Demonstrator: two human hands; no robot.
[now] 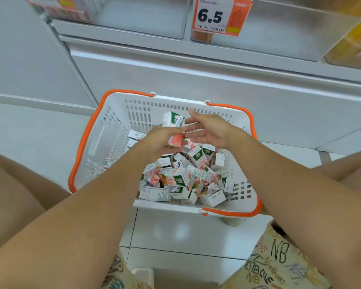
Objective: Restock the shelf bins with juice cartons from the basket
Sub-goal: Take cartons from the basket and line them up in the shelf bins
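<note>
One white basket (113,130) with orange handles is set on the pale tiled floor (186,232), and it serves as the landmark here. Inside the basket, toward its near right part, a loose heap of small juice cartons (181,178) is seen; the heap runs to some two dozen or more, but an exact count cannot be made, since many are overlapped. Two further cartons are seen lying apart from the heap against the basket's left wall.

Above the far middle of the basket, one carton (174,127) is held up clear of the heap. It is gripped by the left hand (158,142), whose fingers are curled round its lower end. The right hand (208,130) is held just beside the same carton, on its right, with fingers spread wide and straight; whether they touch the carton cannot be told.

Beyond the basket, higher up, two clear shelf bins (146,19) are visible side by side, with one price tag (217,15) reading 6.5 fixed to the right bin.
</note>
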